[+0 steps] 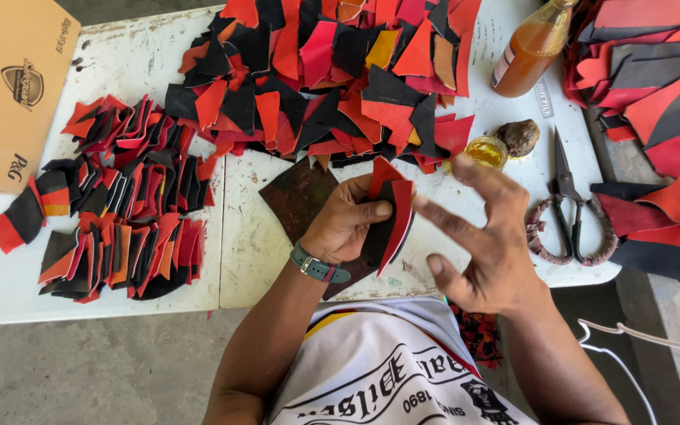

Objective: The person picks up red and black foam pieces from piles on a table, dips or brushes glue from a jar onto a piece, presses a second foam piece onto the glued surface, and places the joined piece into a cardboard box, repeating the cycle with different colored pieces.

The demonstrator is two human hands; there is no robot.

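Over the white surface [253, 236], near its front edge: left hand [345, 223] pinching a small stack of black and red leather pieces [391, 216], thumb pressed on the black face, stack held upright just above a dark brown mat [297, 197]. Green-strapped watch [318, 267] on that wrist. Right hand [485, 236] just beside the stack, fingers spread and empty, index finger pointing toward the red edge, not clearly touching. Behind both hands, a loose heap of red, black and orange offcuts [332, 71]. To the left, sorted rows of folded pieces [127, 205] standing on edge. Past the right hand, a small glass of yellow liquid [487, 151], a brownish lump [519, 136] touching it, a bottle of amber liquid [533, 51], and black scissors [567, 206] with wrapped handles. Cardboard box [13, 86] at far left.
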